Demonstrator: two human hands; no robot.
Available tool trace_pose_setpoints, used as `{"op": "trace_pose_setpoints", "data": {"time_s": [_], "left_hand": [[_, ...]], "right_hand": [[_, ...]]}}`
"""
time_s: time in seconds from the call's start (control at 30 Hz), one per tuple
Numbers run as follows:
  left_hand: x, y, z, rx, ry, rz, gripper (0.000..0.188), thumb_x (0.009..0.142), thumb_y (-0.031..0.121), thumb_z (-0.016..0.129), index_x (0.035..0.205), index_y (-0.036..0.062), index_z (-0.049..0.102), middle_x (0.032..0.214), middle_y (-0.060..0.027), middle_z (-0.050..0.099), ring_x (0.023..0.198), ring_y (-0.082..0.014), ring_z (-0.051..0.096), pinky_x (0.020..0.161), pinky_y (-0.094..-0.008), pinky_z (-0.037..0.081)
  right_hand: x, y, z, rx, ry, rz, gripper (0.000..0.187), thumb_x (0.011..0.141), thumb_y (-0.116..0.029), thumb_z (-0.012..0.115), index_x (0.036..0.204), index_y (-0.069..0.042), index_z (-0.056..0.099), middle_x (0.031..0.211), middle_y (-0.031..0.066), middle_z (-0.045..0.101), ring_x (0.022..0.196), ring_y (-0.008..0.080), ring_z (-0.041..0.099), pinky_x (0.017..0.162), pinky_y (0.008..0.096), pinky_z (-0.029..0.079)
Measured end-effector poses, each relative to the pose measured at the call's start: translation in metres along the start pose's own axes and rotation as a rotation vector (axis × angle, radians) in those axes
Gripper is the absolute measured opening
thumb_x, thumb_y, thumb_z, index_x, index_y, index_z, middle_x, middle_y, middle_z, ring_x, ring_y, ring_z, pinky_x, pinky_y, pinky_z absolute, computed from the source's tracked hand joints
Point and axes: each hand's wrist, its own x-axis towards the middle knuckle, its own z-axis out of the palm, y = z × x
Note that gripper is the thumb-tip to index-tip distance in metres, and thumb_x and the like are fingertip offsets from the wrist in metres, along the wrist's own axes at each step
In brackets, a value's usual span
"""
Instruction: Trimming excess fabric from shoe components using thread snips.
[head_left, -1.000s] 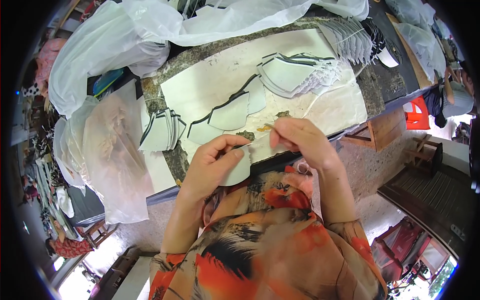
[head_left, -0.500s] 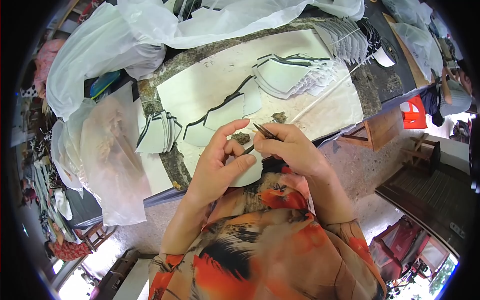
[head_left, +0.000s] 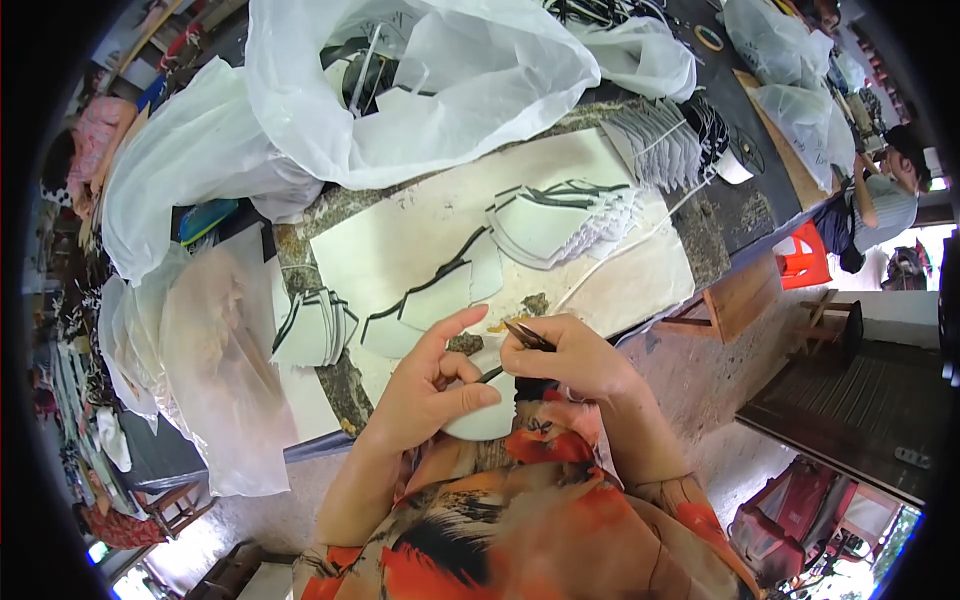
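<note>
My left hand [head_left: 412,398] pinches a pale fabric piece [head_left: 482,423] between thumb and fingers, its index finger raised. Black trim [head_left: 492,375] runs along the upper edge of that piece. In my right hand [head_left: 585,362] is a pair of small dark scissors [head_left: 528,338], points toward the upper left. The right fingertips meet the end of the trim, close to my left thumb. Beyond my left hand, several overlapping pale pieces [head_left: 440,296] with black edges lie in a slanting row. A fanned pile of similar pieces [head_left: 548,232] rests farther right.
A white board [head_left: 375,245] covers part of the worktable. Stacked pieces [head_left: 312,335] stand at its left, a tied bundle [head_left: 655,145] at its far right. Large plastic bags [head_left: 520,110] crowd the back and left. A red stool [head_left: 803,258] and people are off right.
The whole view has shifted, so my hands and the table sit lower and more of the bags shows. Both hands keep nearly the same grip on the piece and the scissors.
</note>
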Motion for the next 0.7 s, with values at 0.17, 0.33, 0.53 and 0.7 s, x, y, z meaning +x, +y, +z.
{"op": "trace_pose_setpoints", "data": {"time_s": [0.17,0.33,0.53,0.7], "left_hand": [[0.008,-0.001,-0.016,0.334,0.344,0.282,0.052,0.093,0.01,0.072,0.142,0.0061,0.056,0.086,-0.0016,0.061,0.08,-0.0124,0.056,0.076,-0.0274,0.046],[0.016,0.001,-0.03,1.142,0.606,0.494,0.045,0.082,0.02,0.077,0.124,0.0048,0.068,0.107,-0.0127,0.061,0.103,-0.0317,0.055,0.09,-0.042,0.045],[0.024,-0.011,-0.034,1.311,0.606,0.492,0.049,0.078,0.023,0.078,0.123,0.0064,0.068,0.113,-0.0101,0.059,0.103,-0.0313,0.055,0.091,-0.0435,0.042],[0.026,-0.001,-0.031,1.23,0.578,0.491,0.039,0.077,0.018,0.077,0.111,0.0066,0.063,0.11,-0.0087,0.061,0.103,-0.0307,0.054,0.092,-0.0435,0.042]], "right_hand": [[0.005,-0.015,-0.014,0.128,0.573,-0.152,0.017,0.095,-0.02,0.071,0.094,-0.003,0.069,0.071,-0.0083,0.051,0.063,0.0008,0.038,0.055,0.0213,0.031],[0.028,-0.014,-0.037,0.045,0.889,-0.285,0.018,0.095,-0.017,0.072,0.103,-0.001,0.072,0.069,-0.0096,0.046,0.063,0.0009,0.037,0.054,0.021,0.03],[0.015,-0.01,-0.025,-0.235,1.078,-0.371,0.027,0.096,-0.011,0.07,0.122,-0.002,0.069,0.074,-0.008,0.048,0.066,0.0023,0.041,0.059,0.0196,0.034],[0.013,-0.007,0.004,-0.076,0.583,-0.225,0.026,0.098,-0.012,0.069,0.122,-0.003,0.069,0.075,-0.0086,0.05,0.07,0.0011,0.044,0.061,0.0175,0.036]]}}
